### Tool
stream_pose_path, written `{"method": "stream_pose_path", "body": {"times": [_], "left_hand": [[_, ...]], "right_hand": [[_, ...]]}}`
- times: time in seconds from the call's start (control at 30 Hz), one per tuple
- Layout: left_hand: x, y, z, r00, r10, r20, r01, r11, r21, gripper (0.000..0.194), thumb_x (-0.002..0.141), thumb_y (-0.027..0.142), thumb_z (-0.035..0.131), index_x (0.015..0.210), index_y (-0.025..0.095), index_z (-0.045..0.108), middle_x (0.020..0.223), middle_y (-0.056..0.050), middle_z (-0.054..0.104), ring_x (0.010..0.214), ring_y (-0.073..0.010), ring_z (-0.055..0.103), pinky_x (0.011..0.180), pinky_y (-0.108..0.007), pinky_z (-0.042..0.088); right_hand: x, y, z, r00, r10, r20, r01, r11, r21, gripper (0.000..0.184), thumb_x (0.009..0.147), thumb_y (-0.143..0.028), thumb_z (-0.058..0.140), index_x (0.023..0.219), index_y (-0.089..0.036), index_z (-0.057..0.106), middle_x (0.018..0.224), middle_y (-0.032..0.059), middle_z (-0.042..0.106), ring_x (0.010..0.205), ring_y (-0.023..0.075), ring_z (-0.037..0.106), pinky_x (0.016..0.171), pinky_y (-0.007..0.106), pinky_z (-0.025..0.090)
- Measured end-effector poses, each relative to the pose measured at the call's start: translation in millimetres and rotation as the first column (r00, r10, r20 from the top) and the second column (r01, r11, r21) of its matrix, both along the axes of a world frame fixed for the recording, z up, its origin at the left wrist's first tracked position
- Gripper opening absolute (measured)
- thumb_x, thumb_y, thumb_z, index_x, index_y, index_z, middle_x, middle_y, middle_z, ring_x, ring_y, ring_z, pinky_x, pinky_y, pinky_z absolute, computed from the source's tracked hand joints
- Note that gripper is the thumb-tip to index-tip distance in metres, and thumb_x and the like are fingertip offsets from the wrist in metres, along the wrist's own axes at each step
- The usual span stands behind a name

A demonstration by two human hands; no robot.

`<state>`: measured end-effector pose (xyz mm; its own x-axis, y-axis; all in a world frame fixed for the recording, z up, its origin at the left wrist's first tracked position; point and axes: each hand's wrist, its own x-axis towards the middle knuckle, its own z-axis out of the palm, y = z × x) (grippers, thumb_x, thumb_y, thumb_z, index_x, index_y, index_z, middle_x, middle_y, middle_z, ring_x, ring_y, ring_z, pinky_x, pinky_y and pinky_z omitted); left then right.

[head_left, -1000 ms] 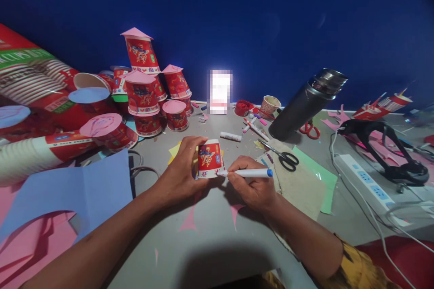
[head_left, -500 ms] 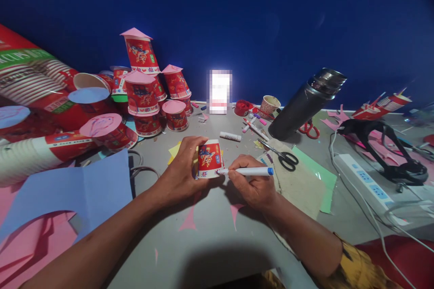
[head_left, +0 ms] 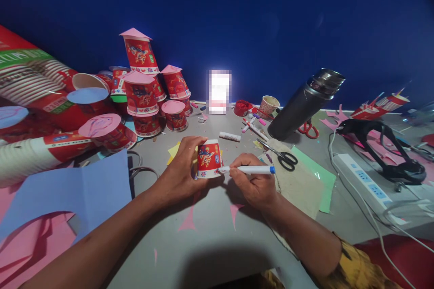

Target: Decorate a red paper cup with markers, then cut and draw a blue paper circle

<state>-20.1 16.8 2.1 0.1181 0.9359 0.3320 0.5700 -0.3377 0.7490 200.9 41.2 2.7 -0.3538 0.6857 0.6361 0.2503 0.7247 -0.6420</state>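
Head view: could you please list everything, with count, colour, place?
held cup: one, red and white, centre
held marker: one, white and blue, centre
other cups: many, mostly red, left, back, right
large sheet: one, blue, left
paper pieces: several, pink, scattered
pixelated panel: one, white, back
loose markers: several, mixed colours, back
short tube: one, white, centre
flask: one, black and silver, right
scissors: at least two, black and red, right
cloth: one, beige, right
other sheet: one, green, right
power strip: one, white, right
strap: one, black, right
table: one, grey, below
wall: one, blue, back
left hand: one, on cup
right hand: one, on marker
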Motion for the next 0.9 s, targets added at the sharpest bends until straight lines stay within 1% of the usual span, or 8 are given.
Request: {"method": "stream_pose_path", "body": {"times": [0.23,0.37,0.53,0.7,0.9], "left_hand": [[-0.2,0.1,-0.6,1.0,0.0,0.013,0.0,1.0,-0.03,0.074,0.077,0.042,0.085,0.139,0.03,0.046,0.14,-0.01,0.051,0.133,-0.034,0.057,0.114,-0.058,0.051],[-0.3,0.1,-0.5,1.0,-0.001,0.009,0.001,0.999,-0.036,0.072,0.078,0.042,0.083,0.138,0.031,0.046,0.14,-0.009,0.051,0.134,-0.0331,0.057,0.116,-0.055,0.051],[-0.2,0.3,-1.1,1.0,-0.009,0.005,0.009,1.0,-0.027,0.074,0.077,0.04,0.085,0.139,0.029,0.046,0.141,-0.009,0.051,0.132,-0.0326,0.057,0.114,-0.055,0.052],[-0.3,0.1,-0.9,1.0,0.001,0.018,0.0,0.999,-0.05,0.075,0.077,0.042,0.086,0.14,0.029,0.046,0.142,-0.009,0.051,0.134,-0.0317,0.057,0.115,-0.053,0.051],[-0.7,0.8,-1.8,0.999,-0.002,0.051,0.006,0.997,-0.082,0.078,0.075,0.04,0.086,0.14,0.03,0.045,0.144,-0.009,0.05,0.134,-0.0311,0.058,0.118,-0.054,0.05]], "right_hand": [[-0.6,0.5,0.8,0.998,0.017,-0.054,-0.016,1.0,0.022,0.01,0.097,-0.021,0.065,0.087,-0.023,0.068,0.076,0.0009,0.072,0.067,0.016,0.067,0.065,0.028,0.055],[-0.4,1.1,0.8,0.999,0.017,-0.051,-0.016,1.0,0.017,0.01,0.097,-0.022,0.065,0.087,-0.023,0.067,0.076,0.0012,0.072,0.066,0.0163,0.067,0.065,0.029,0.055],[-1.2,1.4,-0.3,1.0,0.001,-0.024,-0.001,1.0,0.008,0.011,0.097,-0.023,0.065,0.086,-0.023,0.068,0.076,0.0012,0.072,0.067,0.0163,0.067,0.066,0.029,0.055],[-0.8,0.6,-0.2,1.0,0.004,-0.018,-0.004,1.0,0.002,0.012,0.096,-0.022,0.064,0.084,-0.023,0.067,0.075,0.0012,0.072,0.067,0.0163,0.067,0.066,0.028,0.055],[0.7,0.4,2.9,0.999,-0.018,-0.027,0.017,1.0,-0.02,0.013,0.096,-0.024,0.064,0.083,-0.023,0.067,0.074,0.0009,0.071,0.065,0.0158,0.065,0.065,0.028,0.055]]}}
